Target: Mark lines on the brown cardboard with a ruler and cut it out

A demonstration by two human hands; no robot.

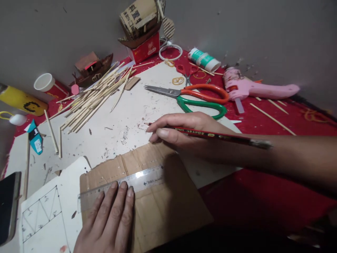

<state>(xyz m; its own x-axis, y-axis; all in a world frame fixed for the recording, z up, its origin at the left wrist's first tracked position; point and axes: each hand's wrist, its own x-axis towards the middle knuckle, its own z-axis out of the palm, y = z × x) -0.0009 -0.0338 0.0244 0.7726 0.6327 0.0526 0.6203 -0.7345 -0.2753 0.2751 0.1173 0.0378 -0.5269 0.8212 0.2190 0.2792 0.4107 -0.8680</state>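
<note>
My left hand (112,214) lies flat with fingers stretched out, pressing a clear plastic ruler (147,177) onto a piece of brown cardboard (168,207). The ruler runs slantwise across the cardboard's upper part. A dark red pencil (195,132) is pinched in my right hand (181,131), its tip pointing left above the white board, past the cardboard's far edge. Beneath the cardboard's left side lies a white sheet (47,218) with a pencilled zigzag truss drawing and handwritten marks.
Beyond the cardboard lie wooden sticks (94,98), large scissors (168,92), small red scissors (186,72) and a pink glue gun (263,89). Two model boats (92,68), a red-and-white cup (50,86) and a yellow bottle (23,100) stand along the wall. A phone (9,207) rests at left.
</note>
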